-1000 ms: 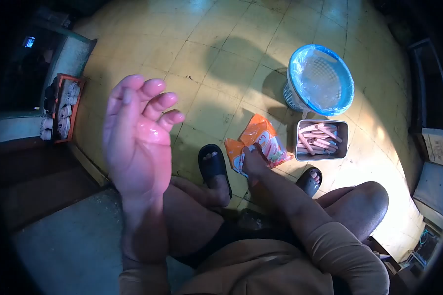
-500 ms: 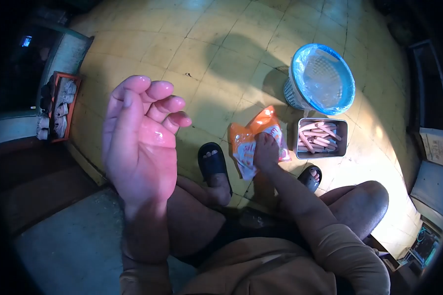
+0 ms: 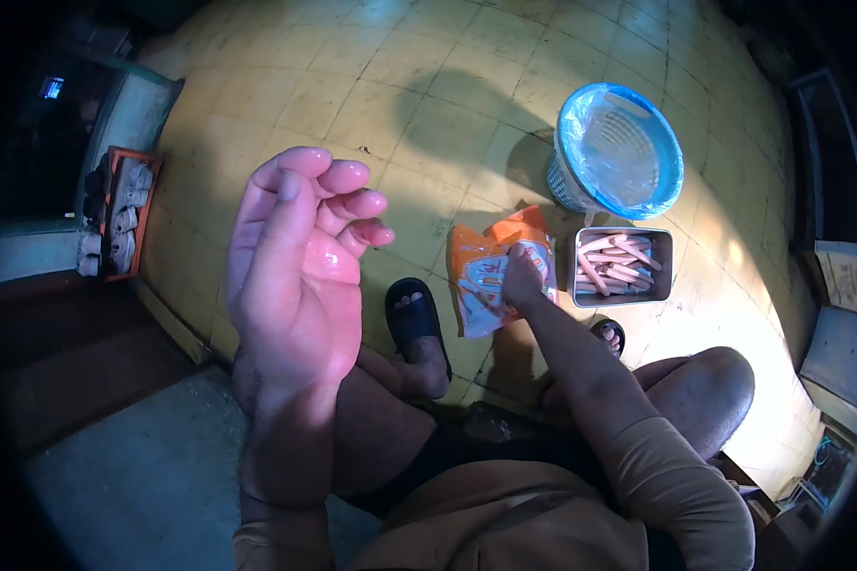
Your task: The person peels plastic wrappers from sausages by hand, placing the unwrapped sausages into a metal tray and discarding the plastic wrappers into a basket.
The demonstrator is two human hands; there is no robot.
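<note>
My left hand (image 3: 307, 271) is raised close to the camera, palm up. Its fingers are loosely curled and apart, wet and shiny, with nothing in them. Down on the floor, my right hand (image 3: 524, 281) has closed fingers on the right part of an orange and white plastic bag (image 3: 480, 279); the fingertips are partly hidden. The bag lies crumpled, with printing on its front. Just right of it stands a rectangular metal tin (image 3: 624, 304) holding several pale pink sausages (image 3: 619, 266).
Behind the tin stands a blue and white plastic basket (image 3: 560, 181) lined with a clear bag. My sandalled feet (image 3: 412, 319) flank the plastic bag on the yellow tiled floor (image 3: 305, 90). An orange rack of shoes (image 3: 129, 214) is at the left wall.
My left hand has shifted slightly right, still raised. My right hand has changed its hold on the plastic bag, its fingers drawn closed, and the bag has changed shape.
</note>
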